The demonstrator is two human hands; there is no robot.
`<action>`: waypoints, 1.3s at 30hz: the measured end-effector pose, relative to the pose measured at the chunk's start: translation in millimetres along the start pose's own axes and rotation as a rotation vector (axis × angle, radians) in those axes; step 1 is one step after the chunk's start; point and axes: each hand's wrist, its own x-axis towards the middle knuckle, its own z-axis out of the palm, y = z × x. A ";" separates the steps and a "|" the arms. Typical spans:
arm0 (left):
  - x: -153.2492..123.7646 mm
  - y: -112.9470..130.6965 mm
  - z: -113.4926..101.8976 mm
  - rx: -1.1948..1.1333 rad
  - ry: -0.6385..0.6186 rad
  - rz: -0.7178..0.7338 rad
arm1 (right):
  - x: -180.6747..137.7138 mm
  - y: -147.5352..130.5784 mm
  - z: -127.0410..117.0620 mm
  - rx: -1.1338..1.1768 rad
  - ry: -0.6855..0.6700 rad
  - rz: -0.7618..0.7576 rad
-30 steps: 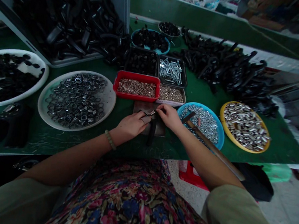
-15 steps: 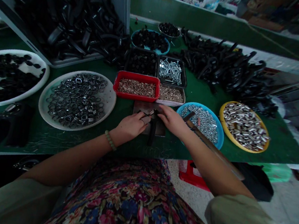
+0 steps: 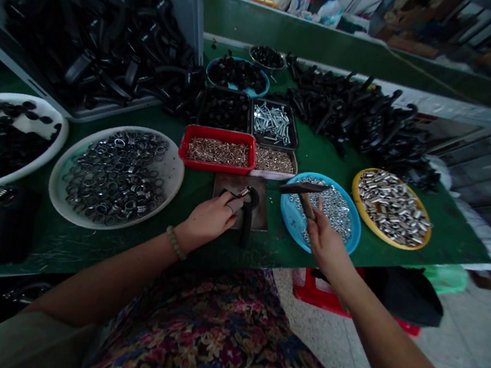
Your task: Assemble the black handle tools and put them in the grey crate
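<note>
On a metal plate (image 3: 260, 214) at the table's near side lies a black plastic part (image 3: 246, 224) with a rounded top and a straight lower end. My left hand (image 3: 209, 218) is closed at its upper left, fingers pinching the part beside a small shiny metal piece (image 3: 243, 192). Gripped in my right hand (image 3: 326, 242) is a hammer (image 3: 304, 188), by its wooden handle. The dark hammer head is raised over the blue tray (image 3: 353, 246) of small metal pieces. My left fingertips are partly hidden.
Behind the plate stand a red tray (image 3: 215, 167) of rivets and a black tray (image 3: 296, 139) of bolts. A grey-white round tray (image 3: 171, 188) of metal rings lies left. Right is a yellow tray (image 3: 424, 238) of metal cylinders. Black curved parts (image 3: 361, 115) are heaped behind.
My right hand has left the black part, moved right and taken hold of the hammer, lifting its head over the blue tray. My left hand stays at the part. The view has shifted slightly.
</note>
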 end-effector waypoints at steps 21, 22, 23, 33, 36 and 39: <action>29.5 -25.0 -30.7 -0.106 0.220 -0.055 | 4.6 -76.0 0.8 0.239 0.046 -0.122; 47.3 -28.9 -38.5 -0.096 0.288 -0.069 | 0.1 -77.5 2.4 0.223 0.029 -0.130; 68.5 -30.8 -44.8 -0.069 0.323 -0.073 | -3.2 -78.6 5.1 0.199 -0.022 -0.141; 202.9 3.8 -38.7 0.138 0.020 0.029 | -5.5 -55.3 10.5 0.339 0.159 -0.012; 198.8 0.1 -39.3 0.116 0.048 0.032 | -6.5 -47.2 11.7 0.372 0.171 0.030; 198.8 -3.2 -41.8 0.063 0.079 0.012 | -5.9 -43.7 14.8 0.411 0.181 0.042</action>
